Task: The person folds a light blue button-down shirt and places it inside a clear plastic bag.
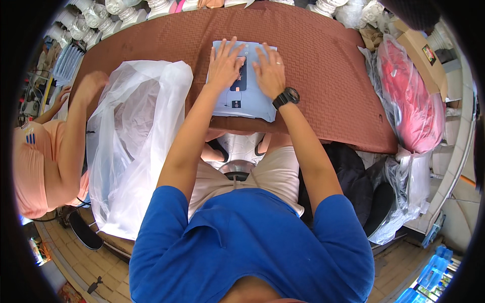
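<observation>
A folded light blue garment (255, 101) lies flat on the brown-covered table (323, 76) in front of me, with a dark label strip (241, 76) down its middle. My left hand (225, 66) rests on its upper left part, fingers spread, partly over the label. On the upper right part lies my right hand (271, 74), also spread flat, with a black watch (286, 97) on the wrist. Neither hand grips anything. A large clear plastic bag (174, 81) with its mouth open hangs over the table's near edge, left of my left forearm.
Another person (48, 161) in a peach top stands at the left, an arm raised by the bag. Folded blue packs (68, 63) are stacked beyond. Plastic-wrapped red goods (409, 96) and a cardboard box (419, 55) stand at the right. White balusters (121, 17) line the far side.
</observation>
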A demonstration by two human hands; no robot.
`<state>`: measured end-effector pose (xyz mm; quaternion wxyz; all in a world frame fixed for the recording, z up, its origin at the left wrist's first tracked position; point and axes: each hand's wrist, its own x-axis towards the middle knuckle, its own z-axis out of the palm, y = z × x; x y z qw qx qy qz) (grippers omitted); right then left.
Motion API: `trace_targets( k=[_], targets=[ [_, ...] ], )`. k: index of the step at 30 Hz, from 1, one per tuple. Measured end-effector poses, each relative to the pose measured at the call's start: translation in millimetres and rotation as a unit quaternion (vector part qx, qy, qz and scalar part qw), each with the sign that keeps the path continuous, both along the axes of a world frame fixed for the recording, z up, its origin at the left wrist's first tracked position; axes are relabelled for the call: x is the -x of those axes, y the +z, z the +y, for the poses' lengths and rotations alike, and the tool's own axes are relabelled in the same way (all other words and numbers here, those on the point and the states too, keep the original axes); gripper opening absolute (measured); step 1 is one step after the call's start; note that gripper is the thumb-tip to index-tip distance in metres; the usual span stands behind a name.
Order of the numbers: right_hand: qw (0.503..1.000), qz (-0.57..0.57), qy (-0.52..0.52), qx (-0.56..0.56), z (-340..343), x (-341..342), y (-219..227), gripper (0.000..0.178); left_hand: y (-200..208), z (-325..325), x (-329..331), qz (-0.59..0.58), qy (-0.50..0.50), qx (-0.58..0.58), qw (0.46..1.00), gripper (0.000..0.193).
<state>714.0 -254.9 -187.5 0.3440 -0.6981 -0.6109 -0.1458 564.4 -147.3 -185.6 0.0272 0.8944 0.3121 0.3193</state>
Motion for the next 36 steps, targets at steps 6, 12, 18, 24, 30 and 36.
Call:
trace_targets(
  k=[6,12,18,24,30,36],
  targets=[
    [0.995,0.001,0.011,0.103,3.4,4.0,-37.1,0.052,-37.3,-2.2,1.4,0.070,0.016,0.023,0.997,0.052],
    [0.989,-0.009,-0.010,0.145,4.6,3.7,-33.8,0.054,-36.3,-0.1,-1.2,0.093,0.010,0.068,0.993,0.050],
    [0.990,0.018,0.004,0.139,38.6,-20.0,-5.2,0.053,-22.3,39.4,-9.2,0.027,0.003,0.088,0.996,0.048],
    [0.992,0.004,0.010,0.128,33.9,-20.9,-45.2,0.053,-47.4,29.2,-9.8,0.045,0.020,0.075,0.996,0.047],
    [0.989,0.004,0.015,0.146,33.3,-15.4,-42.5,0.054,-45.7,35.7,-1.2,-0.025,-0.022,0.177,0.984,0.050],
    [0.995,0.054,0.019,0.086,25.7,-26.3,-30.1,0.056,-11.4,19.8,17.0,-0.051,-0.026,0.184,0.981,0.050]
  ],
)
